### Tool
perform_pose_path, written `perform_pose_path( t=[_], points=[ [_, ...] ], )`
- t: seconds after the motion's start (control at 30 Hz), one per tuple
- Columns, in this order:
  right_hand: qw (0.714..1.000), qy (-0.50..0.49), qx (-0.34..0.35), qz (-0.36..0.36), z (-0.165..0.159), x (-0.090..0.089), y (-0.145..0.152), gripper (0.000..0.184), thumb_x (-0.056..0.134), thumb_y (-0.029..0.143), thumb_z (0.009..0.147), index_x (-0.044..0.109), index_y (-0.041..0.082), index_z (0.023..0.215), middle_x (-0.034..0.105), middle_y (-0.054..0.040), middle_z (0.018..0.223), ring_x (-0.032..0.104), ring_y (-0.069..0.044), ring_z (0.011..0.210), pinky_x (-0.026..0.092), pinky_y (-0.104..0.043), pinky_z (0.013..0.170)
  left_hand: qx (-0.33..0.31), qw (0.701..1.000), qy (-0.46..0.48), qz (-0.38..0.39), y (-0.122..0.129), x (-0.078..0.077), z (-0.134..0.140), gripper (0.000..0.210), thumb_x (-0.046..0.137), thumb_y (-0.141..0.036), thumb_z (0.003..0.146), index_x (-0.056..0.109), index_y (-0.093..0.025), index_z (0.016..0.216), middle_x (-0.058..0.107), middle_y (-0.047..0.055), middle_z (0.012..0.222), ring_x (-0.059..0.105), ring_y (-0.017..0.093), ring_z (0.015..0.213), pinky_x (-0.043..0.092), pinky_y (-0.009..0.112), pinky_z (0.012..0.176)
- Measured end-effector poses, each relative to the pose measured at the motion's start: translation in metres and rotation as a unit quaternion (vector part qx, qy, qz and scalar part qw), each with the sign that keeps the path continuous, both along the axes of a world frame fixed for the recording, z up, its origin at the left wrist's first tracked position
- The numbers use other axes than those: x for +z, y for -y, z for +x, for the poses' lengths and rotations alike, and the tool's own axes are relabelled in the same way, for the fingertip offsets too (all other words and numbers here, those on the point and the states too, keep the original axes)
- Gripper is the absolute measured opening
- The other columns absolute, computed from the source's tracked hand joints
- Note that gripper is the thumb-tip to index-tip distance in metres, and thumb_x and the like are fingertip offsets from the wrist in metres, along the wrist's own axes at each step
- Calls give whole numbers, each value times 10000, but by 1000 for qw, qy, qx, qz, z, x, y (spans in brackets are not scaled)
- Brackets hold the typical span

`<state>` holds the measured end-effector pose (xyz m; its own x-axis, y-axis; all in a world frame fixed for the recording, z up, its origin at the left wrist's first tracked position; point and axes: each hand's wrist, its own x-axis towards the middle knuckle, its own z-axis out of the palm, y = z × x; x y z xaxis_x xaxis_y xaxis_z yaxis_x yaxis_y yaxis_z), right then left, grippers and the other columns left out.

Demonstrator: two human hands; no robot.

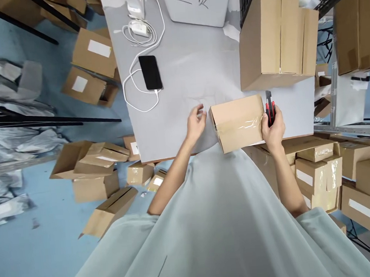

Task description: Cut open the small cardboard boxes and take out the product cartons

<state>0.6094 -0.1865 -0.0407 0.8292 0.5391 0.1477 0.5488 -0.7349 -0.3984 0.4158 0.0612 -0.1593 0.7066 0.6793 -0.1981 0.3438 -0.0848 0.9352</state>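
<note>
A small cardboard box [237, 114] with clear tape across its top lies at the front edge of the grey table [179, 70], slightly askew. My right hand [273, 127] is closed round a red and black box cutter [270, 111] whose blade points away from me. That hand is against the right end of the box. Just off the left end, my left hand [197, 122] hovers with its fingers curled loosely apart and nothing in them.
A black phone [150, 73] on a white cable lies at the table's left. Behind are a white bin [198, 9] with handwriting and a large cardboard box [276, 37]. Several cardboard boxes [319, 179] stand low on the right; more boxes [95, 184] litter the left floor.
</note>
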Motion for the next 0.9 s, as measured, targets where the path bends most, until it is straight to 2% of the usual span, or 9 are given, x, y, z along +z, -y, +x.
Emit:
perform_pose_path(
  t=[0.07, 0.13, 0.23, 0.33, 0.47, 0.57, 0.67, 0.77, 0.9],
  points=[
    [1000, 17, -2, -24, -1, 5, -1, 634, 424, 522, 1121, 539, 140, 1614, 709, -247, 1472, 712, -346, 1376, 602, -503, 1130, -6, 999, 41, -12, -16, 32, 1, 529, 541, -612, 1092, 666, -251, 1458, 702, 158, 1569, 676, 301, 1440, 560, 517, 1205],
    [998, 35, -16, -52, -5, 16, -2, 660, 420, 533, 1128, 555, 119, 1623, 735, -250, 1409, 732, -357, 1340, 617, -496, 1105, -66, 996, 56, -2, -26, 62, 2, 510, 622, -623, 1041, 712, -270, 1398, 739, 116, 1517, 672, 301, 1444, 543, 519, 1233],
    [995, 58, -48, -71, -21, 43, -2, 698, 431, 554, 1134, 558, 100, 1648, 746, -262, 1397, 740, -377, 1340, 630, -493, 1086, -132, 990, 52, 12, -30, 88, 3, 536, 735, -656, 953, 759, -271, 1325, 776, 97, 1431, 702, 313, 1384, 551, 527, 1223],
    [997, 9, -28, -73, -55, 74, -4, 681, 478, 545, 1135, 523, 167, 1699, 733, -220, 1506, 736, -357, 1379, 636, -473, 1094, -134, 989, 65, -11, -29, 89, 2, 582, 742, -701, 947, 760, -265, 1333, 778, 101, 1410, 722, 304, 1348, 573, 502, 1193],
    [985, -130, 70, -91, -109, 101, -13, 607, 539, 459, 1124, 519, 282, 1704, 742, -102, 1555, 761, -293, 1356, 651, -426, 1087, -129, 988, 80, -31, -29, 81, 1, 655, 726, -778, 945, 757, -260, 1344, 768, 107, 1403, 720, 297, 1339, 580, 486, 1186],
    [973, -158, 116, -125, -138, 107, -23, 556, 530, 378, 1129, 577, 265, 1672, 798, -85, 1430, 797, -260, 1252, 658, -351, 1008, -133, 987, 88, -32, -30, 80, 3, 685, 719, -813, 934, 761, -259, 1336, 770, 108, 1387, 720, 301, 1327, 589, 488, 1173],
    [961, -130, 121, -211, -149, 108, -36, 555, 502, 348, 1153, 569, 272, 1699, 819, -78, 1273, 815, -230, 1040, 629, -283, 803, -136, 986, 93, -28, -31, 79, 5, 684, 722, -818, 930, 766, -259, 1322, 775, 112, 1369, 726, 306, 1310, 600, 490, 1158],
    [944, -112, 129, -283, -150, 113, -48, 561, 477, 333, 1172, 539, 293, 1728, 802, -79, 1283, 790, -211, 994, 559, -248, 692, -137, 985, 97, -25, -32, 79, 5, 669, 716, -811, 936, 769, -262, 1314, 776, 111, 1361, 727, 308, 1300, 606, 493, 1146],
    [922, -117, 135, -343, -153, 126, -62, 563, 465, 322, 1185, 510, 329, 1746, 789, -77, 1317, 775, -198, 965, 513, -240, 661, -139, 985, 99, -31, -31, 78, 5, 664, 721, -799, 932, 766, -259, 1316, 772, 105, 1364, 725, 303, 1298, 606, 482, 1137]
  ],
)
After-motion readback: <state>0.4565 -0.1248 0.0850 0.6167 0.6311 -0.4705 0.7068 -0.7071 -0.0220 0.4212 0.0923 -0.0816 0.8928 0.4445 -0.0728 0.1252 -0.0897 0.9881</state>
